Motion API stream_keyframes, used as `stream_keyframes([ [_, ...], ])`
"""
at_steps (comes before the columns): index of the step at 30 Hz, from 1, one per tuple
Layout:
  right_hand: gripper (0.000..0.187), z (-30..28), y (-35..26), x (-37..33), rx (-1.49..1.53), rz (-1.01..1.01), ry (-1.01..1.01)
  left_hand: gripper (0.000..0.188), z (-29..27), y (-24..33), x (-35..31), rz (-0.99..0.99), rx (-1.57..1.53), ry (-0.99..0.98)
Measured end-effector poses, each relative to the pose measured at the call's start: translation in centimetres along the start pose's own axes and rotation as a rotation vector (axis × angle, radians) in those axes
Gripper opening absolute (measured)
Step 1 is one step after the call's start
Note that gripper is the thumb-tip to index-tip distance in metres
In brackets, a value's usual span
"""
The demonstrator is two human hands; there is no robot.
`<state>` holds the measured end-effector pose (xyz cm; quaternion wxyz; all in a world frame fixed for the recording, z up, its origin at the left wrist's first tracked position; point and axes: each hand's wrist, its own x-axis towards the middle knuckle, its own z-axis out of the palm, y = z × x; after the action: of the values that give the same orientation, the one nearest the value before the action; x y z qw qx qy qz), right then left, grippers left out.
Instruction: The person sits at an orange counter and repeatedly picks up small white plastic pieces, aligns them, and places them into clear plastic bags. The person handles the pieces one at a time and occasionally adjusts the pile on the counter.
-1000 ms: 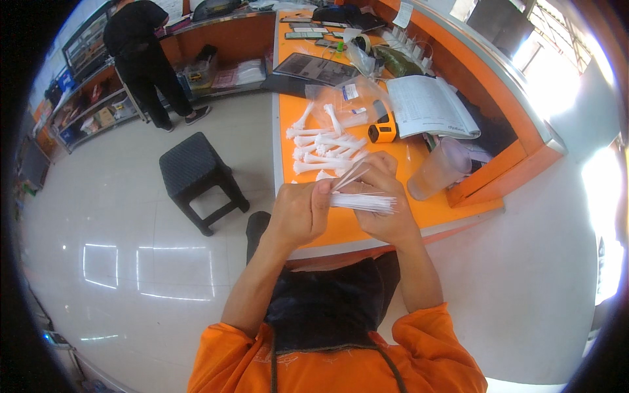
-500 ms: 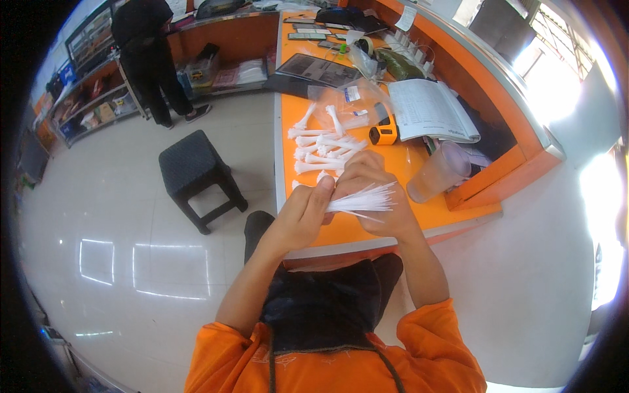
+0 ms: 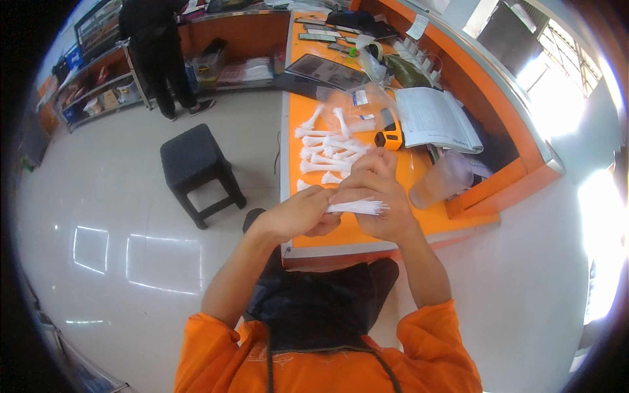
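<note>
My left hand (image 3: 303, 213) is closed around one end of a bundle of thin white cable ties (image 3: 360, 207). Their loose ends fan out to the right, in front of my right palm. Pressed up against the left one, my right hand (image 3: 377, 193) has its fingers curled in; what they pinch is hidden behind the knuckles. Just beyond my hands, several tied bundles of white cable ties (image 3: 325, 145) lie on the orange tabletop (image 3: 327, 237). A clear plastic bag (image 3: 357, 103) lies behind them, beside an orange and black tape measure (image 3: 389, 139).
A frosted plastic cup (image 3: 442, 178) leans right of my hands, near an open booklet (image 3: 436, 118). A laptop (image 3: 325, 72) and several phones (image 3: 318, 37) lie farther back. A black stool (image 3: 198, 164) stands on the floor at left; a person in dark clothes (image 3: 157, 56) stands beyond it.
My left hand has rolled over, so its thumb no longer shows on top. The loose ends of the bundle look closer together. The view has shifted slightly.
</note>
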<state>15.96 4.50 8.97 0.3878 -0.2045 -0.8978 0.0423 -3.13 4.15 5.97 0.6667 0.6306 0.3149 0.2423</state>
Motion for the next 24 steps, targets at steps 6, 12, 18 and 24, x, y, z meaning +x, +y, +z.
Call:
stream_keyframes([
  [6,0.029,1.3,0.5,-1.0,-0.032,0.113,0.002,0.033,-0.9,0.2,0.4,-0.058,-0.196,-0.079],
  [12,0.019,3.3,1.7,-2.6,0.141,0.331,0.135,0.026,0.5,0.2,1.2,-0.063,-0.296,0.212],
  [18,0.024,2.7,2.4,-2.2,0.255,0.316,-0.038,0.036,-0.4,-1.2,1.4,-0.190,-0.462,-0.011],
  [24,0.028,0.6,1.5,-0.8,0.216,0.039,-0.337,0.039,-0.9,-4.3,0.9,-0.411,-0.712,-0.421],
])
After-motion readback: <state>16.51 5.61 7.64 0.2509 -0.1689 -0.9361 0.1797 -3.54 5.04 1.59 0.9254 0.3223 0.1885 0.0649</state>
